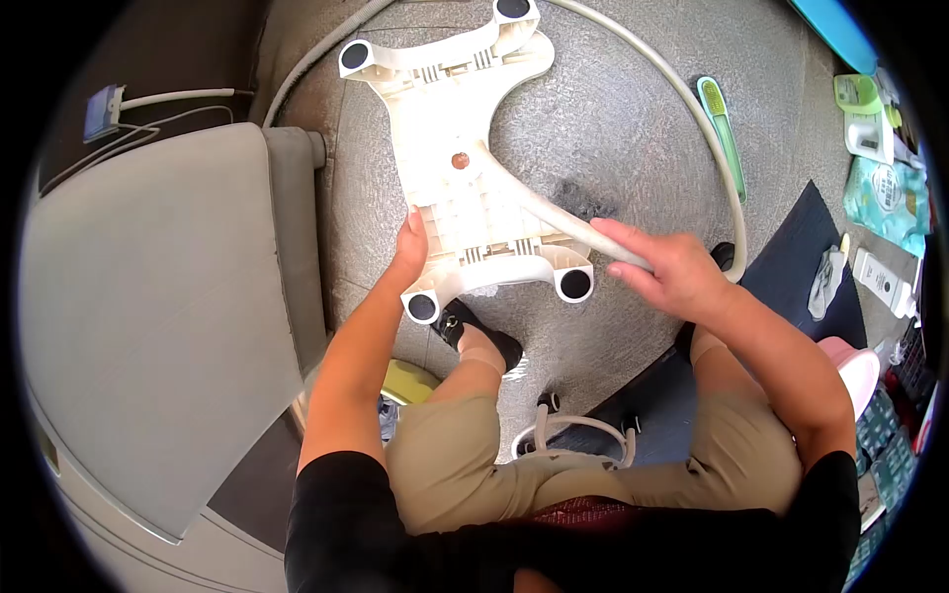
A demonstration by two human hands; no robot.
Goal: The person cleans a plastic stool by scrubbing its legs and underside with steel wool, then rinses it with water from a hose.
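A white plastic step stool (435, 148) is turned with its underside toward me, showing ribs, dark round foot pads and a reddish-brown round spot. My left hand (410, 252) grips its lower left edge, most of the fingers hidden behind it. Wrapped around a pale hose (554, 215) is my right hand (677, 272). The far end of that hose meets the stool's ribbed underside near the middle. Dark wet-looking or hairy residue (583, 201) lies on the floor just beyond the hose.
More hose loops around the grey floor (593, 109). A green-handled brush (724, 138) lies at right. Beside it are a dark mat (806, 262), a teal packet (888, 203), a white bottle (883, 282) and a pink basin (850, 371). A grey padded seat (158, 306) stands at left.
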